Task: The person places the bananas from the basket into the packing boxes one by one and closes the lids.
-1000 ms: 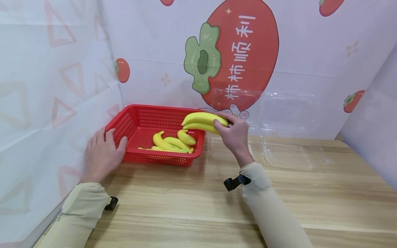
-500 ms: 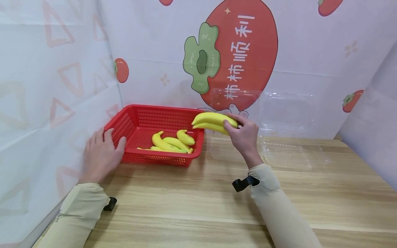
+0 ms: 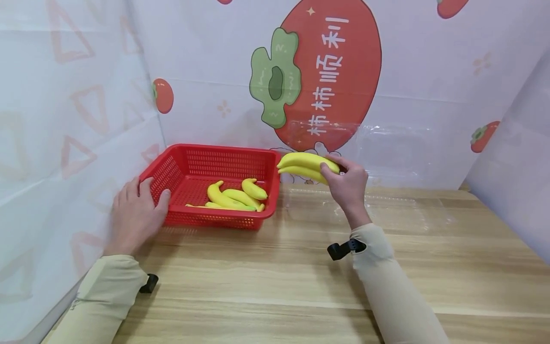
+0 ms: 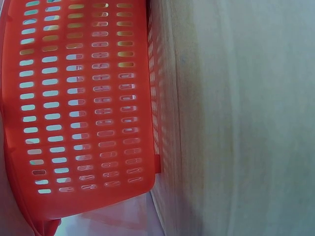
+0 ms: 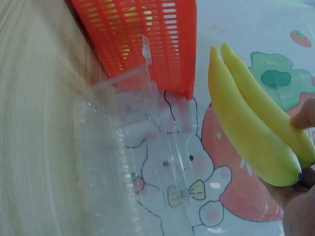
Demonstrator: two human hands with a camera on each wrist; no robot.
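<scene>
Two yellow bananas [image 3: 307, 165] lie side by side in my right hand [image 3: 350, 184], the thumb on top and the fingers underneath. They are held in the air just right of the red basket [image 3: 275, 184], their tips pointing toward its right rim. In the right wrist view the bananas [image 5: 253, 123] show whole, with the hand at their thick ends. My left hand [image 3: 137, 210] rests at the basket's front left corner, fingers loosely spread along the rim. The left wrist view shows the slotted basket wall [image 4: 83, 118]. Several more bananas [image 3: 236, 196] lie in the basket's right half.
A clear plastic clamshell box [image 3: 365, 205] stands unfolded right of the basket, its raised half [image 3: 395, 153] against the printed back sheet [image 3: 206, 124]. White sheets also close off the left and right sides of the wooden table [image 3: 240, 272].
My right hand has moved right with the two bananas, from over the basket's right rim to beside it, in front of the clear box. The left hand stays at the basket corner.
</scene>
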